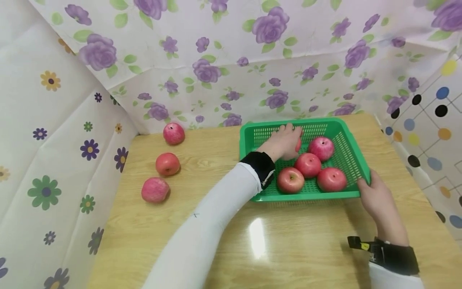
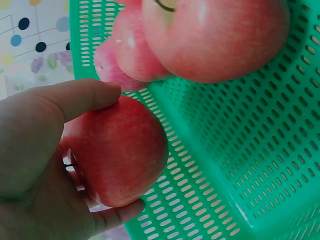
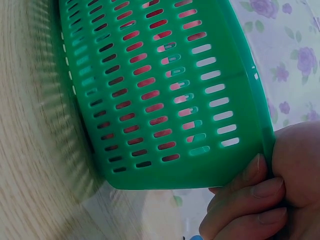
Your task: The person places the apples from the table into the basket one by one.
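Note:
My left hand [image 1: 283, 142] reaches into the green plastic basket [image 1: 306, 196] and grips a red apple [image 2: 125, 150] near its back wall. In the left wrist view, the thumb lies over the top of that apple and a fingertip shows below it. Several other apples sit in the basket, among them a pinkish one [image 1: 321, 148] and a yellow-red one [image 1: 290, 180] at the front. At the basket's front right corner, my right hand [image 1: 377, 196] holds the rim, with curled fingers [image 3: 267, 187] visible in the right wrist view.
On the left of the wooden table [image 1: 202, 172] stand three more apples in a rough column: a back one [image 1: 174, 133], a middle one [image 1: 167, 164] and a front one [image 1: 155, 190]. Flowered sheeting [image 1: 213, 92] rises behind the table, with dotted sheeting [image 1: 433, 132] on the right.

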The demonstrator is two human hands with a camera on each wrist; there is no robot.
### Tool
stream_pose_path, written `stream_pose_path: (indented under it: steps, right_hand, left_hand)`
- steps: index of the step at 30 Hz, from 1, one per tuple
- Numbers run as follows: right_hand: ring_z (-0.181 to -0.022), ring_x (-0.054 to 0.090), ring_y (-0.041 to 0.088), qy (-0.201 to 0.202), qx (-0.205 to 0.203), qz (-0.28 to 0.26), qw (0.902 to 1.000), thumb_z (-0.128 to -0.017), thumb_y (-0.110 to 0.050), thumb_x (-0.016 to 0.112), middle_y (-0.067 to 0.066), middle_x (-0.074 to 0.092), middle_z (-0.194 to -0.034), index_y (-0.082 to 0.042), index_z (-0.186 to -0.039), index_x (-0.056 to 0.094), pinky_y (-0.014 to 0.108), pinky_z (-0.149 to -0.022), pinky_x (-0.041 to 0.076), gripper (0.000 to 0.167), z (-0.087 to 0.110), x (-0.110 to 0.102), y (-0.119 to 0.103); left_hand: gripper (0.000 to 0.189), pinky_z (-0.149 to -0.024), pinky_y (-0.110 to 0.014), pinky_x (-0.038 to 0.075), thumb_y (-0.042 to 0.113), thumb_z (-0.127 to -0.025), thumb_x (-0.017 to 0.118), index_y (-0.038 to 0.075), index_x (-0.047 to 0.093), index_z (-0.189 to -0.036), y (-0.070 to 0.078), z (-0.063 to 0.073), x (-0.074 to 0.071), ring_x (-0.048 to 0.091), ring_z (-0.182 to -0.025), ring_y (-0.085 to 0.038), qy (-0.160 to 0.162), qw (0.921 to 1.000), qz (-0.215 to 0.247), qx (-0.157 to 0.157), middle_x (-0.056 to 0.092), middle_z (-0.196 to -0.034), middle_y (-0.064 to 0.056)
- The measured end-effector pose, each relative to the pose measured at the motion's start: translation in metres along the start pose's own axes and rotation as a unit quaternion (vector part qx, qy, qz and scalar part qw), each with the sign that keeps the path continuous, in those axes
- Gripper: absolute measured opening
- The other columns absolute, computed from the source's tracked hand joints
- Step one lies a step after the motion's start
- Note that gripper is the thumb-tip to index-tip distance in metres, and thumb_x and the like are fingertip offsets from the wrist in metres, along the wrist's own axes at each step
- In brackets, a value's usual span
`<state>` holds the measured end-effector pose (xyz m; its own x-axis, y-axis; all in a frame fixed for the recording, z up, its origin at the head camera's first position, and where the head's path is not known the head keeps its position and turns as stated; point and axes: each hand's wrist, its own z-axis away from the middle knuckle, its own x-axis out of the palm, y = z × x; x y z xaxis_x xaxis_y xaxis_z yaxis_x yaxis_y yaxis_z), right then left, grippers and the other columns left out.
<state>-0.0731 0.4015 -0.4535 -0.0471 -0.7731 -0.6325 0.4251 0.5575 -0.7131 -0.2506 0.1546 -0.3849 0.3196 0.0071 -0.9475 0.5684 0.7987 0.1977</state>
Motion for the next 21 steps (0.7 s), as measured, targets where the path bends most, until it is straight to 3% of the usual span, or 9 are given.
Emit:
stream_pose_path:
  steps: [9,18,21]
  right_hand:
    - [-0.148,0.025,0.064,-0.007,0.004,-0.011,0.9999,-0.114,-0.041,0.023,0.041,0.024,-0.165,0.002,-0.169,0.003,0.082,-0.107,0.029,0.073,-0.001,0.0,0.001]
    - [-0.15,0.023,0.063,-0.008,0.011,-0.014,0.9998,-0.114,-0.041,0.024,0.039,0.022,-0.166,0.001,-0.169,0.001,0.082,-0.109,0.027,0.073,0.0,-0.001,0.0]
    - [-0.15,0.023,0.064,-0.007,0.008,-0.01,0.9999,-0.114,-0.04,0.024,0.039,0.022,-0.166,0.001,-0.169,0.002,0.082,-0.109,0.027,0.072,-0.001,0.0,0.001]
  left_hand:
    - [0.063,-0.123,-0.046,0.032,0.032,-0.104,0.07,0.027,0.039,-0.159,-0.006,-0.011,0.009,0.032,-0.151,-0.025,0.008,0.9991,-0.033,0.026,0.035,-0.161,-0.005]
    - [0.055,-0.13,-0.049,0.017,0.028,-0.114,0.049,0.03,0.031,-0.166,-0.006,-0.02,0.024,0.013,-0.162,-0.025,-0.025,0.9963,-0.076,0.031,0.021,-0.174,-0.005]
    - [0.056,-0.13,-0.05,0.014,0.027,-0.114,0.048,0.029,0.03,-0.167,-0.006,-0.021,0.03,0.01,-0.163,-0.027,-0.032,0.9949,-0.088,0.039,0.019,-0.176,-0.005]
